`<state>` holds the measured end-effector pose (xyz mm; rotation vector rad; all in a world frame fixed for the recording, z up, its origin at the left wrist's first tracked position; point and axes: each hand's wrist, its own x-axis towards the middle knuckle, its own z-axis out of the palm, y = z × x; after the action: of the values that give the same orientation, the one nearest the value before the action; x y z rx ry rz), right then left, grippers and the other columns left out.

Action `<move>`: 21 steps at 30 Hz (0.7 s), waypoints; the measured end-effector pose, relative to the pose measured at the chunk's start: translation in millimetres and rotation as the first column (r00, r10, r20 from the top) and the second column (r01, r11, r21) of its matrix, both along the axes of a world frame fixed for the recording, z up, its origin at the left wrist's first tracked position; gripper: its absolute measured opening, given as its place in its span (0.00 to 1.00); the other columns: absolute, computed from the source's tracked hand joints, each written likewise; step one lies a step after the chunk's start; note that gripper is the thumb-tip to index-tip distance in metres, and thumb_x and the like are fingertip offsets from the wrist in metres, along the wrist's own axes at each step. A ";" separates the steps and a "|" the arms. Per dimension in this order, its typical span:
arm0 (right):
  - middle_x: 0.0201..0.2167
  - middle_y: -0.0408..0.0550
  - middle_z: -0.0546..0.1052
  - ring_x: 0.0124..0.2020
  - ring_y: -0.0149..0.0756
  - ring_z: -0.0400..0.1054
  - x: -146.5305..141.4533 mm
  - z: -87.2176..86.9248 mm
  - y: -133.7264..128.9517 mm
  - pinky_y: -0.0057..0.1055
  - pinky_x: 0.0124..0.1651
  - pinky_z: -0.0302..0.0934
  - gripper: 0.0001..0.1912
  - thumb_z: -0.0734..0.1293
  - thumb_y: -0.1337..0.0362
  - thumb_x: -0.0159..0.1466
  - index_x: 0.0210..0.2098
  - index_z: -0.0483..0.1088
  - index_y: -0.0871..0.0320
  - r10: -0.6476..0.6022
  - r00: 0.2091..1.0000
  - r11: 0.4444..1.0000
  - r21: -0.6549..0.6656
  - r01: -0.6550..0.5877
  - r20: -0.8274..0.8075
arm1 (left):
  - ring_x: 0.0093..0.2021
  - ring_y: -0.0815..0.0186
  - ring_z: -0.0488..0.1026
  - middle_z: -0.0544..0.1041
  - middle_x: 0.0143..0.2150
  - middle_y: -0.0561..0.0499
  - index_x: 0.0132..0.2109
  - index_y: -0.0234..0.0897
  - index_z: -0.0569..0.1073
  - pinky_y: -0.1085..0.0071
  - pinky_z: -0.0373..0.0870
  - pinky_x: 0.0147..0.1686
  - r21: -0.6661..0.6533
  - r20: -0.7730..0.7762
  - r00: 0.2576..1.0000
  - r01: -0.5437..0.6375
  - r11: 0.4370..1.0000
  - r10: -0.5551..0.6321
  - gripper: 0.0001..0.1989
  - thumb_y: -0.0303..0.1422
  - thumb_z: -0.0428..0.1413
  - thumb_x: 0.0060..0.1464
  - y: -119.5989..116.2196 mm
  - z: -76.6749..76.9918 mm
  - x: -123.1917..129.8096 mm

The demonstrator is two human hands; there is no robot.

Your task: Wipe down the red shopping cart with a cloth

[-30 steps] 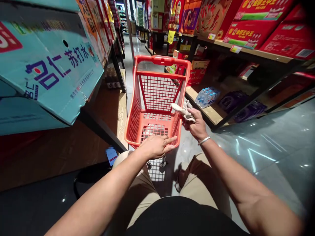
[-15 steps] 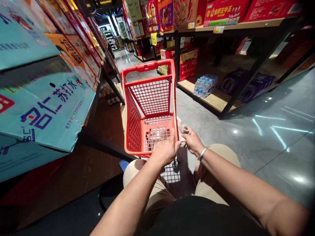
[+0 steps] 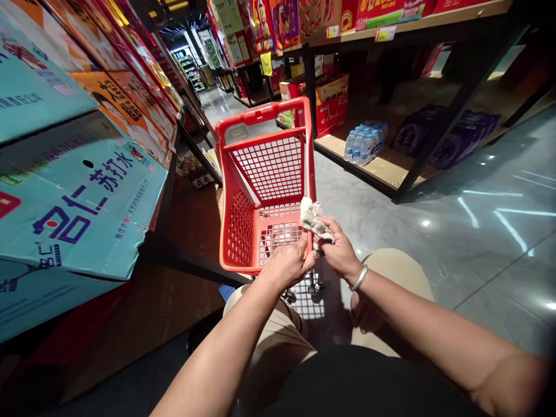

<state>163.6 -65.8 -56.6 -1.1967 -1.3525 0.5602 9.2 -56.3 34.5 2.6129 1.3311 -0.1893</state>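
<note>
A red plastic shopping cart (image 3: 264, 269) with grid walls stands in front of my knees. My left hand (image 3: 286, 265) is closed on its right rim, near the close corner, with the thumb side towards my other hand. Between the fingers of my right hand (image 3: 341, 250) is a crumpled off-white cloth (image 3: 310, 213) with greyish stains. The cloth lies over the cart's right rim, just beyond my left fingers. A silver bangle (image 3: 359, 278) circles my right wrist. Cart wheels (image 3: 313, 286) show below the basket.
Light-blue cartons (image 3: 82, 202) are stacked close on the left. At the right, a black-framed shelf (image 3: 403, 185) holds shrink-wrapped water bottles (image 3: 364, 145) and purple packs (image 3: 464, 139). Red boxes (image 3: 332, 113) stand farther back. Shiny grey floor (image 3: 478, 255) extends to the right.
My right hand has brought the cloth up and leftward, from outside the cart's right side onto its rim. My left hand keeps its hold on the rim. The view has shifted slightly.
</note>
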 end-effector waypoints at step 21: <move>0.56 0.47 0.74 0.57 0.47 0.60 51.3 82.3 88.8 0.50 0.60 0.59 0.21 0.61 0.73 0.66 0.53 0.75 0.50 -0.029 0.619 0.992 0.101 -0.082 0.785 | 0.37 0.60 0.78 0.81 0.34 0.50 0.67 0.44 0.66 0.69 0.71 0.39 0.131 0.152 0.984 0.078 0.988 -0.098 0.28 0.41 0.46 0.62 34.4 -8.4 -59.6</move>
<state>214.9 23.1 25.7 -1.3782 -2.1184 -0.0965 -50.4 -21.8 26.1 2.7263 1.2115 0.0892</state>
